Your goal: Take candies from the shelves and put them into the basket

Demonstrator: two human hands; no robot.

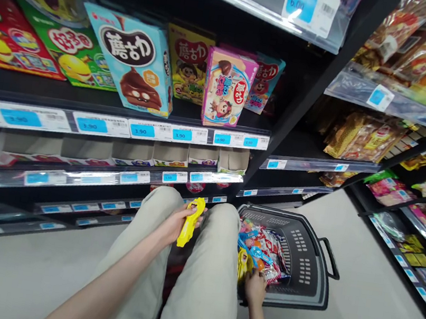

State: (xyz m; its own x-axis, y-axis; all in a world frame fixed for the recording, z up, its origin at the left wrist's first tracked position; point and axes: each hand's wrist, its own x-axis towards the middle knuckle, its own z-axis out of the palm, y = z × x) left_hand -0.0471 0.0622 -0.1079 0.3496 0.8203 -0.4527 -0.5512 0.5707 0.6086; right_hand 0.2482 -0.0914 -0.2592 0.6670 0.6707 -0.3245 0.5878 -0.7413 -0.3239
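Note:
My left hand [177, 223] is closed around a bright yellow, narrow plastic piece [191, 222], probably a candy toy, held over my knees. To the right, my right hand [255, 288] reaches into a dark grey shopping basket [307, 296]. Its fingers curl down at a similar yellow piece [244, 264] by the basket's near left side; the fingertips are partly hidden. Beside that hand lie a blue plastic piece [255, 250] and several red and white snack packets [274, 246].
Before me, a black shelf carries a light blue snack box [132, 57], a pink box [227, 87] and several others. Below it is a row of open display cartons [134, 150]. Bagged bread [364, 137] fills shelves at right. The basket's handle [332, 258] points right, over the pale floor [388, 271].

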